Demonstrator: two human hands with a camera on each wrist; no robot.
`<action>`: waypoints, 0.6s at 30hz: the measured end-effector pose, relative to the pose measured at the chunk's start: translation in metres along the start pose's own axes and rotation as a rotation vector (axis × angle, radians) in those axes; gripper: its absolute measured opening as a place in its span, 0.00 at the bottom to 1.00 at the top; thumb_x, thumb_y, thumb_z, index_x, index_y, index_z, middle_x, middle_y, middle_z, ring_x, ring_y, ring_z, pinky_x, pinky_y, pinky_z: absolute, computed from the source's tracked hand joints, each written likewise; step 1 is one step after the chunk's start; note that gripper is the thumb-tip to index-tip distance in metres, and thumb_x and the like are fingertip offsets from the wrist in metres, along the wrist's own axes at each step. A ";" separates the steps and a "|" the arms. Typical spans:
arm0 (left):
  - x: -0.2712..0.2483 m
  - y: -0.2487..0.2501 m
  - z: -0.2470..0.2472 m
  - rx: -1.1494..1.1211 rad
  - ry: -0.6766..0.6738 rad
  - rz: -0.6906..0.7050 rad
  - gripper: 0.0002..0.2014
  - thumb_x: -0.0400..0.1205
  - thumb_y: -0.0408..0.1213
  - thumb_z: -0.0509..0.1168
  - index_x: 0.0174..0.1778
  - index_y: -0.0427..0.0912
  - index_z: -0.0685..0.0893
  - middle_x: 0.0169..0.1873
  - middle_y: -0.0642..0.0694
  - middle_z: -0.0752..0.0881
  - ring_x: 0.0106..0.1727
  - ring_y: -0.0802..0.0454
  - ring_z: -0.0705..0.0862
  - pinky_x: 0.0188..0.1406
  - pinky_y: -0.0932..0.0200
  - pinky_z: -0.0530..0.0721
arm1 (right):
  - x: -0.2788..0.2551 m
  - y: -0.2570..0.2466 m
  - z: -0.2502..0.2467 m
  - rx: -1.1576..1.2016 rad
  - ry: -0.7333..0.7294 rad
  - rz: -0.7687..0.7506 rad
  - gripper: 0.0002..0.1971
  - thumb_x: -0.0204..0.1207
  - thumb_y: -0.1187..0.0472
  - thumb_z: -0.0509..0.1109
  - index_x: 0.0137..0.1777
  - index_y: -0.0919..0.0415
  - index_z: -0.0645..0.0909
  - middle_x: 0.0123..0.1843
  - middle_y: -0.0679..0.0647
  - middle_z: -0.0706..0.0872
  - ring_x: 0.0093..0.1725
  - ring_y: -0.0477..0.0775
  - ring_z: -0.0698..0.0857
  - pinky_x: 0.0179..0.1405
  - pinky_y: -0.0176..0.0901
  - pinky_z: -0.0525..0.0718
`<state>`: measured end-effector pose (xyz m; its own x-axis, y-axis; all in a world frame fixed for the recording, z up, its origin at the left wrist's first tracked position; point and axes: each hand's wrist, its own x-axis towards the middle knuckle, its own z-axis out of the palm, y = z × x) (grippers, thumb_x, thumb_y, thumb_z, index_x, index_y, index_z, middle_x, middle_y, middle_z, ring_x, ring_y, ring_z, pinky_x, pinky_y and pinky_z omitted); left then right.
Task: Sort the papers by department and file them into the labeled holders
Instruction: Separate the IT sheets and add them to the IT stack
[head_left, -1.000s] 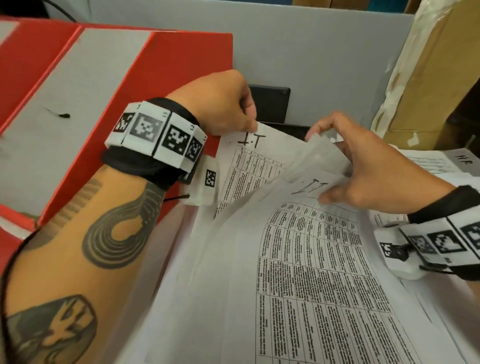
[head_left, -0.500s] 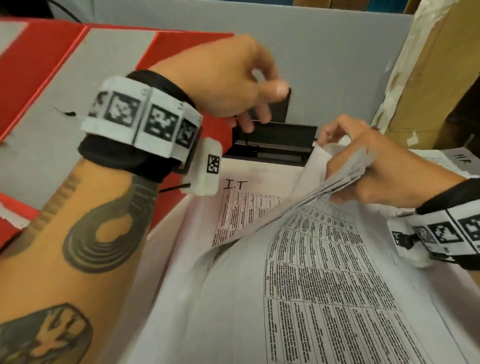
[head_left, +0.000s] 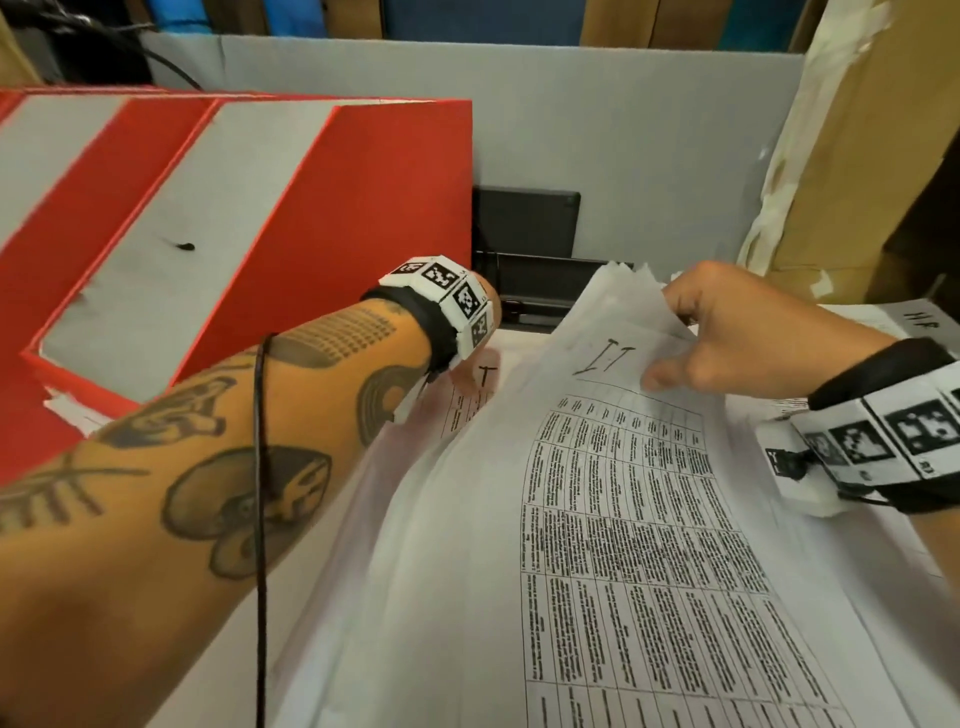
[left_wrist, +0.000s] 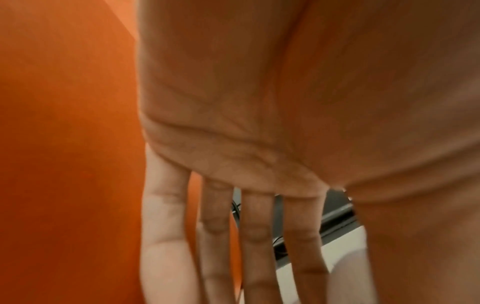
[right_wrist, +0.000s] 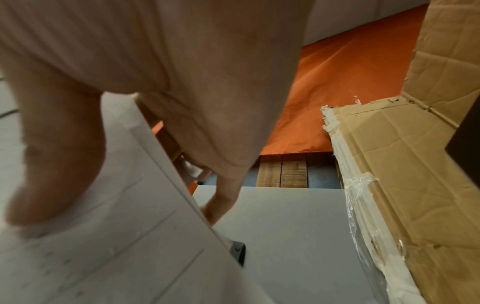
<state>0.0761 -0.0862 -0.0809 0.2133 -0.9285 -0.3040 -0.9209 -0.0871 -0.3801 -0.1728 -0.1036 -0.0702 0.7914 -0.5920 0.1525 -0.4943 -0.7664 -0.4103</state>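
- Papers (head_left: 623, 519): a sheaf of white printed sheets with dense tables, the top one handwritten "IT" near its upper edge. It lies slanted across the middle of the head view, far end lifted. Beneath it a flat sheet (head_left: 467, 400) shows part of a handwritten heading and a table.
- Right hand (head_left: 727, 332): grip grasping the sheaf's upper right corner, thumb on top beside the "IT", fingers curled behind the edge. The right wrist view confirms the thumb pressed on the printed face and a fingertip behind the sheet edge.
- Left hand (left_wrist: 233, 205): grip released, fingers straight and slightly spread, holding nothing. In the head view it is mostly hidden behind the marker wristband (head_left: 447, 301), reaching down between the red holder and the lifted sheaf, over the flat sheet; contact cannot be told.
- Red holder (head_left: 363, 218): red-edged with a grey inner face, just left of the papers.
- Black tray (head_left: 540, 280): just beyond the sheaf's far edge, against the grey partition (head_left: 623, 130).
- Cardboard box (right_wrist: 415, 164): taped, close on the right.
- A sheet marked "HR" (head_left: 919, 322) lies on the counter at far right.
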 end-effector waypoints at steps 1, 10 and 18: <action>0.006 -0.001 0.004 -0.021 0.000 -0.026 0.09 0.79 0.44 0.78 0.47 0.43 0.89 0.42 0.45 0.89 0.53 0.40 0.91 0.59 0.44 0.90 | 0.000 0.001 0.000 -0.001 -0.010 0.002 0.10 0.68 0.65 0.86 0.44 0.50 0.94 0.43 0.39 0.95 0.43 0.43 0.93 0.49 0.57 0.93; -0.012 -0.003 -0.017 -0.058 0.140 -0.052 0.25 0.75 0.53 0.81 0.62 0.43 0.84 0.47 0.47 0.85 0.54 0.42 0.88 0.44 0.52 0.82 | 0.001 0.007 0.002 0.001 -0.033 0.025 0.10 0.68 0.63 0.87 0.44 0.48 0.94 0.43 0.39 0.94 0.44 0.45 0.94 0.50 0.58 0.93; -0.047 -0.007 -0.044 -0.007 0.451 -0.079 0.33 0.60 0.61 0.87 0.34 0.46 0.71 0.33 0.46 0.80 0.30 0.47 0.79 0.33 0.50 0.82 | 0.001 0.000 0.002 -0.004 0.009 -0.035 0.20 0.68 0.64 0.86 0.58 0.44 0.92 0.65 0.31 0.85 0.63 0.42 0.86 0.66 0.54 0.85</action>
<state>0.0579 -0.0582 -0.0259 0.1213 -0.9831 0.1369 -0.9098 -0.1653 -0.3806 -0.1709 -0.1033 -0.0720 0.8049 -0.5671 0.1748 -0.4678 -0.7876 -0.4011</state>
